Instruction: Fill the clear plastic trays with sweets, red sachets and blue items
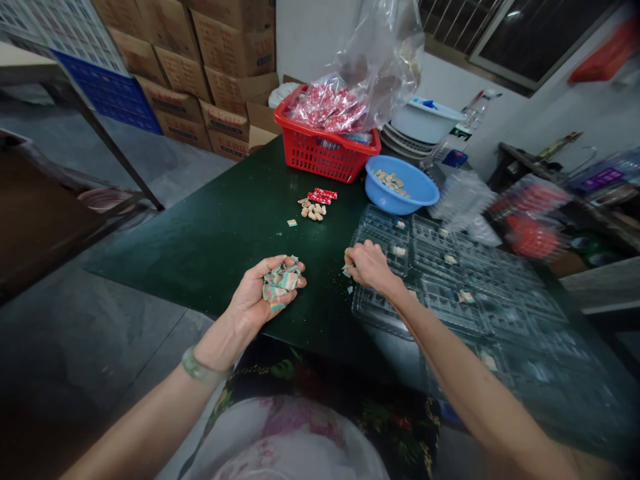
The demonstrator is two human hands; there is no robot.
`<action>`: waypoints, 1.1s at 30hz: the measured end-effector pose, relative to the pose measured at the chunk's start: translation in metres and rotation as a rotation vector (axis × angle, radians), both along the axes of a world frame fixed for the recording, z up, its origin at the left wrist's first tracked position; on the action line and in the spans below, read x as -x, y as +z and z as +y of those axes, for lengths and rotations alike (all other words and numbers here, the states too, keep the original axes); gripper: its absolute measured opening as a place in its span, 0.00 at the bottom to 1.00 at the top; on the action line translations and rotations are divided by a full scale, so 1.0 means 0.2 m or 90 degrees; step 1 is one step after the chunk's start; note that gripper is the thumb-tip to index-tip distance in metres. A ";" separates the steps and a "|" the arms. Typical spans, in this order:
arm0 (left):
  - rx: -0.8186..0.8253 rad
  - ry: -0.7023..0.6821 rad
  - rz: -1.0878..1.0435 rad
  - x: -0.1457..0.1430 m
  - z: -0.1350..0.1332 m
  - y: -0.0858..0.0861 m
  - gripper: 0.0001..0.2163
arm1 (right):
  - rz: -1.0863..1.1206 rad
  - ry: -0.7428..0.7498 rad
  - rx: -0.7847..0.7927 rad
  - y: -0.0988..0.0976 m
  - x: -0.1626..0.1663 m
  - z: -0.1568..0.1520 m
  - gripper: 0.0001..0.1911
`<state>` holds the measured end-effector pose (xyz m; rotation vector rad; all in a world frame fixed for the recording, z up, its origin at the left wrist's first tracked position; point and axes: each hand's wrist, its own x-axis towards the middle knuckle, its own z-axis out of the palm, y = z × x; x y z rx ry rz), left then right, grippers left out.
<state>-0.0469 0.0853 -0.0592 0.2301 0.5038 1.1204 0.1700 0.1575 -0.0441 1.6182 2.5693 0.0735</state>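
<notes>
Palm up, my left hand (255, 290) cups a heap of small pastel-striped candy pieces (281, 279) over the near part of the table. The fingers of my right hand (369, 263) are pinched on a small striped piece (346, 270), just left of the clear plastic trays (443, 303). Single pieces lie in some tray compartments, such as one candy piece (399, 251). Past my hands, a lone candy piece (292, 223) rests on the table beside several peanuts in shells (313, 211) and red wrapped sticks (323, 195).
A blue bowl (377, 197) with more striped pieces stands behind the trays on the green table (210, 233). A red basket (325, 157) holds a clear bag of red packets (335, 107). Cardboard boxes (225, 40) are stacked at the back left.
</notes>
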 end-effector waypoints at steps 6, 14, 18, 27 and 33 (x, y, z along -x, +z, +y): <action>0.037 -0.032 0.047 -0.06 0.00 -0.01 0.09 | 0.491 0.017 0.162 -0.03 0.02 -0.06 0.04; 0.014 -0.088 0.062 -0.11 0.00 -0.05 0.08 | 0.817 -0.005 0.315 0.11 0.06 -0.11 0.08; -0.007 -0.058 0.084 -0.07 -0.03 -0.05 0.06 | 0.862 -0.037 0.300 0.08 0.12 -0.01 0.08; -0.036 0.010 0.071 0.09 -0.12 -0.01 0.05 | 0.576 -0.026 0.121 -0.12 0.59 0.43 0.03; -0.003 0.046 0.072 0.17 -0.14 -0.01 0.06 | 0.461 0.026 0.066 -0.16 0.66 0.52 0.01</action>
